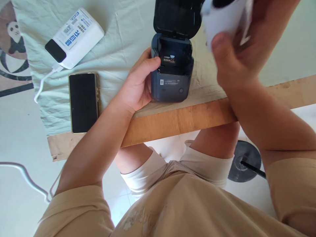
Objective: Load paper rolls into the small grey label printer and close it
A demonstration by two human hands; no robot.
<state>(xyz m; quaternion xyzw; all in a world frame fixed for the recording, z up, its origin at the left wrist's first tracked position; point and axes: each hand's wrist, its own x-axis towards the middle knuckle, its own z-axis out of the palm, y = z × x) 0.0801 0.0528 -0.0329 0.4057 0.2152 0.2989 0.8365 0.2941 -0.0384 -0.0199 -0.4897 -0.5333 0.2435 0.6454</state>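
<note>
A dark blue label printer (170, 89) stands near the table's front edge, its black lid (176, 18) swung up and its paper bay showing bare. My left hand (140, 79) is wrapped around the printer's left side, thumb on the rim of the bay. Up and to the right, my right hand (237, 62) grips a white paper roll (221, 21) with a dark core, above the table and apart from the printer. The roll is slightly blurred, and the top of it is cut off by the frame. Some clear, shiny film seems to hang at its right side.
A white power bank (85, 41) with a cable (44, 82) plugged in lies at the upper left. Below it rests a phone (83, 102), screen dark, beside my left forearm. A light green cloth (123, 29) covers the table, whose wooden edge (180, 117) runs in front of me.
</note>
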